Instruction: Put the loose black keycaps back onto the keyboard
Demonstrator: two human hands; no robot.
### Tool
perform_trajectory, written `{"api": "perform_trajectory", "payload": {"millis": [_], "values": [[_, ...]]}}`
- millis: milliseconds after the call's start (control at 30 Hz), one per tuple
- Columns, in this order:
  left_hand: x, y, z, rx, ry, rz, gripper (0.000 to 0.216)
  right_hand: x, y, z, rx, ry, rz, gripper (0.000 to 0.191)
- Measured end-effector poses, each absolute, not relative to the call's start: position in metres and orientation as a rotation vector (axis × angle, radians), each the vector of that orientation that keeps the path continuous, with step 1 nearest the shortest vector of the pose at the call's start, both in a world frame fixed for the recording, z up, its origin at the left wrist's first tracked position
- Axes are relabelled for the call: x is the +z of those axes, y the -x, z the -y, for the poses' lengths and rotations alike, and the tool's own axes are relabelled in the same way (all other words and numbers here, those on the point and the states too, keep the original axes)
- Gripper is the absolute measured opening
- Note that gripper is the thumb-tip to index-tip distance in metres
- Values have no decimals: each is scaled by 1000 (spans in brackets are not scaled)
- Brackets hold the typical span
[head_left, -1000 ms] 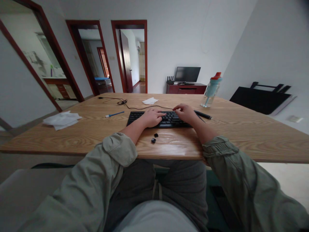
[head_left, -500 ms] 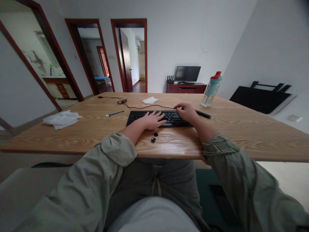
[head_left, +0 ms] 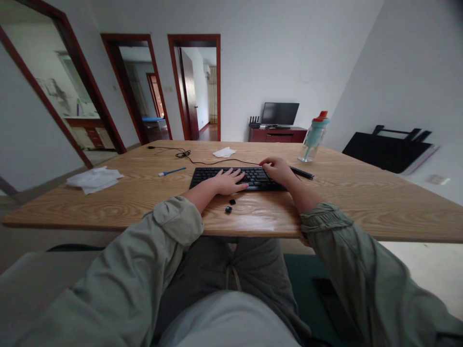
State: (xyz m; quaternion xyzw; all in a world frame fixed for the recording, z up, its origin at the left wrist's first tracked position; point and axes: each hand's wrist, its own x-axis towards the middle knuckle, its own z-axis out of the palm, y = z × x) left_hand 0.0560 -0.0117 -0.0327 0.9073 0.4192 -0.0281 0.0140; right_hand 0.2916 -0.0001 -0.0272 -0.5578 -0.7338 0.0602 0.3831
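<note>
A black keyboard [head_left: 203, 174] lies on the wooden table in front of me. My left hand [head_left: 228, 183] rests flat on its middle keys, fingers spread. Over the keyboard's right part, my right hand [head_left: 275, 169] is closed, thumb and fingertips together at the back edge. Whatever sits between those fingertips is too small or hidden to make out. Two small black pieces that look like keycaps, one [head_left: 228, 209] nearer me and another [head_left: 232, 202] just behind it, lie between the keyboard and the table's front edge.
A thin blue-handled brush [head_left: 173, 171] lies left of the keyboard, with crumpled white tissue [head_left: 96, 179] farther left. Behind are a coiled cable [head_left: 183, 153] and another tissue [head_left: 224, 152]. To the right are a black stick-like object [head_left: 303, 172] and an upright water bottle [head_left: 311, 140].
The camera view has shifted slightly. Both hands keep nearly the same places on the keyboard, and the loose pieces stay where they were.
</note>
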Motion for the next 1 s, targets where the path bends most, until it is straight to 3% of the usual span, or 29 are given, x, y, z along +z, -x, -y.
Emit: {"api": "perform_trajectory", "payload": {"millis": [133, 333, 433, 633, 1000], "values": [[-29, -54, 15, 2, -2769, -1297, 73, -28, -293, -2, 217, 1436, 1860, 31], [-6, -34, 38, 723, -2662, -1074, 55, -24, -293, -1, 243, 1510, 1833, 32], [1, -23, 51, 499, -2570, -1072, 53, -25, -292, -1, 248, 1509, 1864, 32], [1, -22, 60, 26, -2501, -1088, 75, -27, -289, 0, 262, 1459, 1891, 32], [16, -7, 60, -24, -2195, -1129, 46, -24, -291, 2, 253, 1480, 1902, 30]]}}
